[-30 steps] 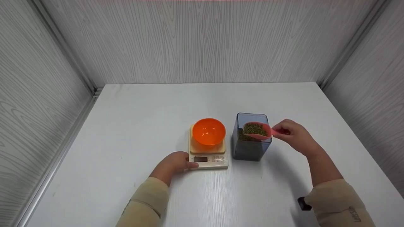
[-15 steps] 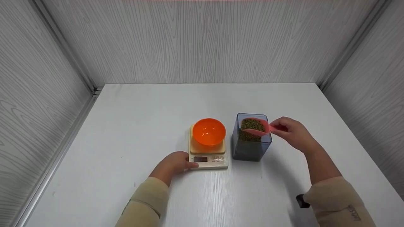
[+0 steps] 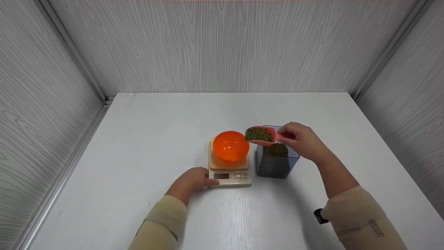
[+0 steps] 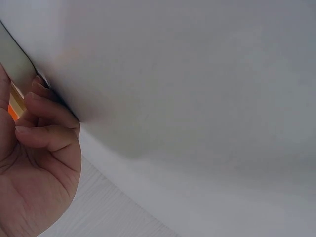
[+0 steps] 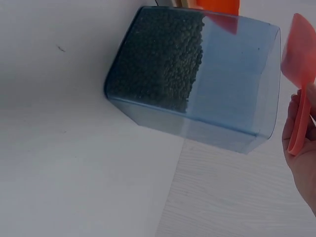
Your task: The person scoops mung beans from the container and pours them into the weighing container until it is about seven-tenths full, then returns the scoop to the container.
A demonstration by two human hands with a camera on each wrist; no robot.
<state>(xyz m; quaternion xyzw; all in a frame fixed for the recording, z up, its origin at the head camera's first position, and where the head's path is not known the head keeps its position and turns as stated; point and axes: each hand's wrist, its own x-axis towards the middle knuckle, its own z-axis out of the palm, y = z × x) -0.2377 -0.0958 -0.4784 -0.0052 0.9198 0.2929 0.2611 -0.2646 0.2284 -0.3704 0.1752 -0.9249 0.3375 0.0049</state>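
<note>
My right hand [image 3: 305, 140] pinches the handle of a pink scoop [image 3: 271, 134] heaped with small green beans [image 3: 258, 134]. The scoop is raised, its tip close to the right rim of an orange bowl [image 3: 230, 147]. That bowl stands on a cream kitchen scale [image 3: 230, 182] and shows no beans inside. With the thumb on top and fingers curled at the side, my left hand [image 3: 194, 178] grips the scale's front left corner. In the right wrist view, a clear bluish container [image 5: 232, 74] holds more beans, and the scoop [image 5: 300, 54] is above its open end.
The white tabletop [image 3: 138, 139] carries the scale and the container side by side. Grey wood-grain panels [image 3: 225, 45] close in the back and both sides. A small black object [image 3: 321, 216] shows at the right sleeve.
My right hand has lifted the loaded scoop out over the container and carried it left toward the bowl. My left hand keeps its hold on the scale.
</note>
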